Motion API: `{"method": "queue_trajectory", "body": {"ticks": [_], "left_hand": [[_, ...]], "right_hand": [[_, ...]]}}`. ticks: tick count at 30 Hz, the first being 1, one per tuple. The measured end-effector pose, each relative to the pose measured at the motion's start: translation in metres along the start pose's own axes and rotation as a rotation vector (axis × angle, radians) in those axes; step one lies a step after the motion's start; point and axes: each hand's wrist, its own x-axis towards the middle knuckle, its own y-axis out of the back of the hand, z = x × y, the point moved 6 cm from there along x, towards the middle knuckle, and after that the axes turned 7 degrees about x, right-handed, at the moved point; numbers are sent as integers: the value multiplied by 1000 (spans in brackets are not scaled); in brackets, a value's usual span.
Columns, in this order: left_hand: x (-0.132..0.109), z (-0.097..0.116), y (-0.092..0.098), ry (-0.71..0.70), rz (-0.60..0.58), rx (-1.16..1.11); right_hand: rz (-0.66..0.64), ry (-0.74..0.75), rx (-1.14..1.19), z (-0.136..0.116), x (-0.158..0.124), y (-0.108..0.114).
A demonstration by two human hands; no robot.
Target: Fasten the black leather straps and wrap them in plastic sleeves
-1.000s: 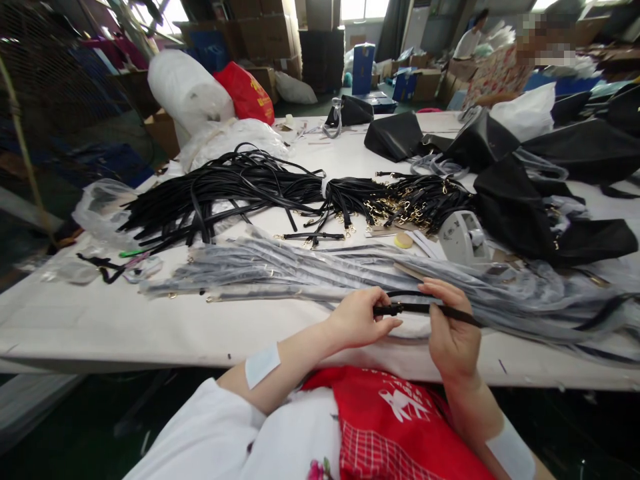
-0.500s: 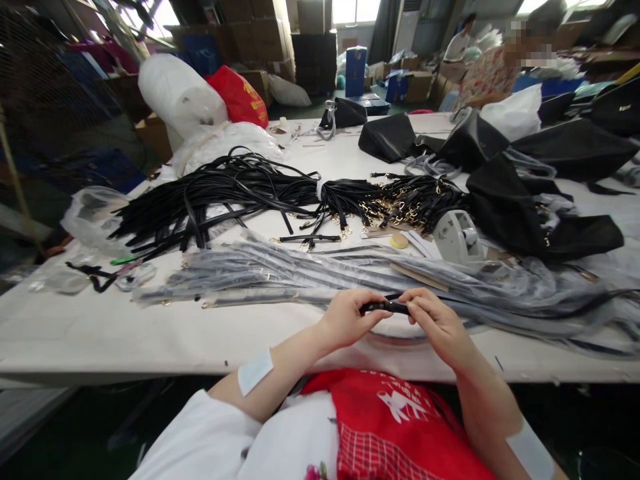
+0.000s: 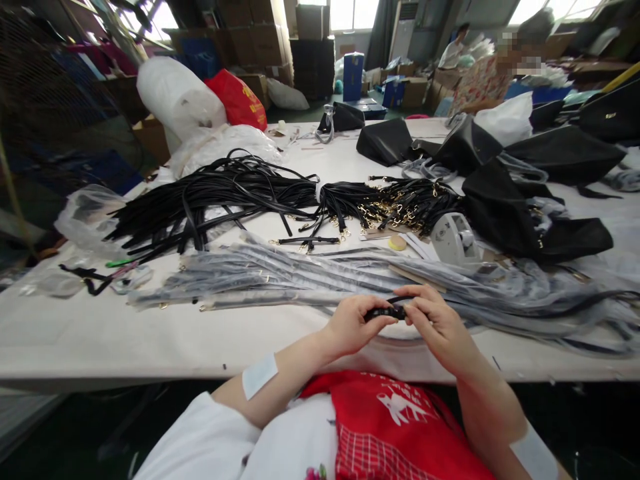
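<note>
My left hand (image 3: 353,323) and my right hand (image 3: 434,321) meet above the table's near side, both closed on a short black strap (image 3: 386,312). The left fingers wrap its left part, while the right thumb and fingertips pinch its other end. Part of the strap curves up behind the fingers, and its details are too small to make out. Just beyond the hands lie long straps in clear plastic sleeves (image 3: 280,273). Farther back rests a big bundle of black straps (image 3: 240,190), tied with a white band and ending in gold clasps (image 3: 395,213).
A white tape dispenser (image 3: 454,239) stands right of the clasps, beside a yellow disc (image 3: 397,243). Black bags (image 3: 525,207) cover the right side. A white roll (image 3: 180,93) and a red bag (image 3: 237,100) stand at the back left. Another person (image 3: 480,83) is across the table.
Both hands still hold the black strap, and the fingers have shifted slightly on it. The left hand has moved a little to the right, closer to the right hand. The view has shifted slightly.
</note>
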Motion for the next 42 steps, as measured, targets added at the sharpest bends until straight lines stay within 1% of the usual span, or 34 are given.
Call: {"method": "queue_trajectory", "body": {"ticks": [2, 5, 12, 16, 19, 22, 24, 27, 29, 32, 36, 39, 42], "left_hand": [[0, -2, 3, 44, 3, -46], [0, -1, 8, 65, 4, -61], [-2, 1, 10, 56, 48, -46], [-1, 3, 10, 7, 50, -24], [0, 3, 11, -16, 66, 29], [0, 1, 10, -8, 88, 58], [0, 0, 9, -9, 89, 50], [0, 0, 7, -22, 90, 40], [0, 2, 8, -29, 99, 35], [2, 3, 12, -33, 99, 5], [5, 2, 17, 10, 100, -64], [7, 5, 16, 5, 114, -91], [7, 7, 12, -3, 134, -90]], "right_hand": [[20, -12, -1, 4, 0, 5], [12, -23, 12, 10, 1, 8], [-37, -68, 105, 16, 3, 7], [-69, -110, 185, 16, 4, 3], [-28, -119, 207, 15, 5, 1], [40, -96, 196, 11, 4, -2], [60, -76, 162, 8, 4, -5], [53, -48, 97, 3, 4, -10], [48, -39, 91, 3, 5, -8], [22, -55, 121, 7, 6, -1], [53, -72, 120, 17, 6, 11], [54, -65, 148, 19, 7, 5], [89, -26, 189, 19, 6, -2]]}}
